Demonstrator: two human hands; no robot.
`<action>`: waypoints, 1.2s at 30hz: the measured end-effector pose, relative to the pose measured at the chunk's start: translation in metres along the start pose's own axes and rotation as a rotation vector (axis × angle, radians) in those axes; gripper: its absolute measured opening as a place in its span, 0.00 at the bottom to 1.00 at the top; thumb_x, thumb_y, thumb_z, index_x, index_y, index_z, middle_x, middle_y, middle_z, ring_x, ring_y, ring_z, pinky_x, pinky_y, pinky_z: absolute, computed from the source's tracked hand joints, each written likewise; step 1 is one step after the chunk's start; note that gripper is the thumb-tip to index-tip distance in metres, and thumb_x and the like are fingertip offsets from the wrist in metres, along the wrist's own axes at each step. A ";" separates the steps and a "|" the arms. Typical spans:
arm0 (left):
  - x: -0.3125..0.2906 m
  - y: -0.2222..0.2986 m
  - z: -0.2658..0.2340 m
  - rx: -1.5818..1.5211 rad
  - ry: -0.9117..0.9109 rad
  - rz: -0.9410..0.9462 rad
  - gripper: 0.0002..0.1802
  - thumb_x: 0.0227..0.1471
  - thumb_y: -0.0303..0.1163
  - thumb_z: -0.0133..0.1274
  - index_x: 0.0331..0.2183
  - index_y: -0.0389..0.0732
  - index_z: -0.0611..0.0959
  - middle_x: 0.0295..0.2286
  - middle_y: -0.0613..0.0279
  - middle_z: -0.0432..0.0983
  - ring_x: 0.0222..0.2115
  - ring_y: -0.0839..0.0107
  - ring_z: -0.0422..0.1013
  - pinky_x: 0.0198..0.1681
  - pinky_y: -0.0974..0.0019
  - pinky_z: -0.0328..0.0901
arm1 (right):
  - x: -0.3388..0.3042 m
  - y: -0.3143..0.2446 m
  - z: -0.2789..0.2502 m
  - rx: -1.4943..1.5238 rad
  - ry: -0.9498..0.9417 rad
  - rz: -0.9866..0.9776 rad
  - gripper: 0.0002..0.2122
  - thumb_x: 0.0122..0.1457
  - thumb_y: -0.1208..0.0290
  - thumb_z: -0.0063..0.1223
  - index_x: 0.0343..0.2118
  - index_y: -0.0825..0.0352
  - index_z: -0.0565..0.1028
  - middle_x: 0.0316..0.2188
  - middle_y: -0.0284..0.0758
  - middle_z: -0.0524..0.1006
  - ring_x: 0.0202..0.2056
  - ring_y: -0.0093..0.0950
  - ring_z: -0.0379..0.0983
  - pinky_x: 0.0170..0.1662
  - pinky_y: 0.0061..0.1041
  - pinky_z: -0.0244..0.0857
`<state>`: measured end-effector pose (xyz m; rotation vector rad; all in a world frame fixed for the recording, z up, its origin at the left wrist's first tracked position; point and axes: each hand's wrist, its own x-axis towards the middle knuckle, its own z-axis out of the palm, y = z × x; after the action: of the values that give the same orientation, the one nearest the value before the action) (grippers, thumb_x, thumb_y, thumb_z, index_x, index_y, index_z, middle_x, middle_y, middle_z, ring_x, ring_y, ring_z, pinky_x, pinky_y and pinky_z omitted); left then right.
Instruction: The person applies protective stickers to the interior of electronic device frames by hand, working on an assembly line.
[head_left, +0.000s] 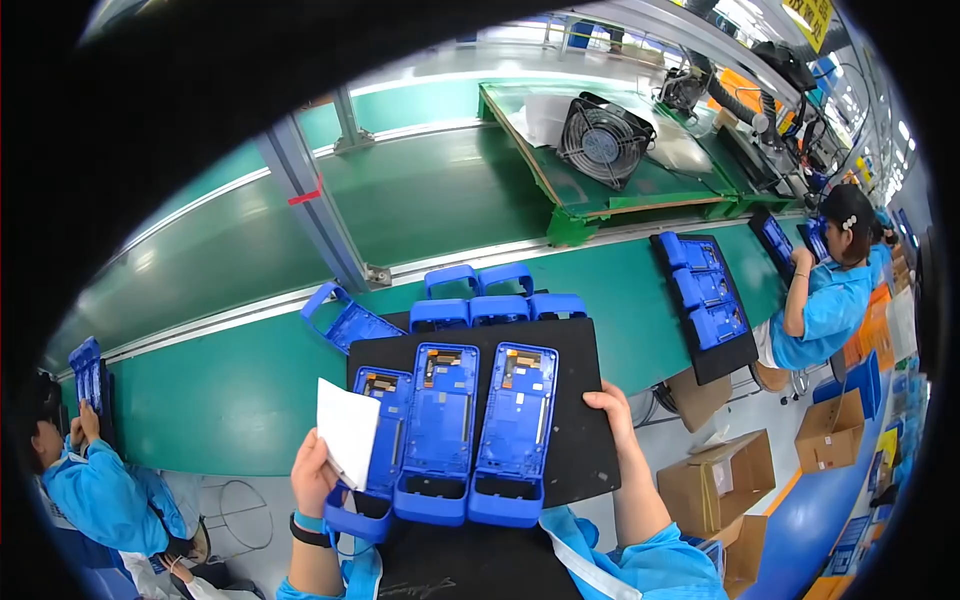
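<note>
A black flat board (578,440) is held up in front of me, carrying three blue plastic device housings (517,425) side by side, open faces up, with small circuit parts and ribbon pieces inside. My right hand (612,412) grips the board's right edge, thumb on top. At the left side, my left hand (313,476) is closed on a white folded sheet (347,432), which partly covers the leftmost housing (384,445). Whether the left fingers also hold the board is hidden. Behind the board, more blue housings (470,312) stand in a row on the green bench.
One tilted blue housing (350,322) lies on the green bench (220,400). To the right is another black board (735,358) with blue housings. Co-workers sit at right (825,300) and left (100,500). A fan (604,145) stands beyond; cardboard boxes (715,480) are on the floor.
</note>
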<state>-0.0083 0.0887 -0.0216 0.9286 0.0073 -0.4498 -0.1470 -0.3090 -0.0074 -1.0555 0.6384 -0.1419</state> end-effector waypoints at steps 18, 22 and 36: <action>0.203 0.054 -0.052 -0.076 -0.091 0.176 0.20 0.63 0.34 0.40 0.52 0.31 0.70 0.51 0.53 0.70 0.51 0.61 0.68 0.56 0.59 0.61 | 0.080 -0.029 0.008 -0.439 -0.033 -0.183 0.31 0.59 0.57 0.53 0.59 0.77 0.60 0.54 0.47 0.69 0.54 0.34 0.67 0.55 0.27 0.62; 0.200 0.056 -0.036 0.005 -0.140 0.152 0.19 0.63 0.35 0.41 0.51 0.34 0.71 0.50 0.55 0.71 0.50 0.61 0.69 0.54 0.56 0.63 | 0.097 -0.045 0.016 -0.511 -0.039 -0.107 0.37 0.60 0.49 0.51 0.58 0.81 0.59 0.50 0.51 0.72 0.49 0.35 0.71 0.52 0.28 0.65; 0.200 0.030 0.035 0.136 -0.281 0.069 0.23 0.63 0.35 0.38 0.52 0.28 0.67 0.49 0.39 0.71 0.50 0.57 0.69 0.52 0.60 0.65 | 0.110 -0.034 0.011 -0.287 -0.167 -0.231 0.29 0.56 0.64 0.61 0.55 0.77 0.64 0.47 0.40 0.73 0.46 0.26 0.71 0.49 0.25 0.67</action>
<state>0.1779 0.0034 -0.0166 0.9888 -0.3131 -0.5176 -0.0447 -0.3619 -0.0213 -1.4023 0.3904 -0.1642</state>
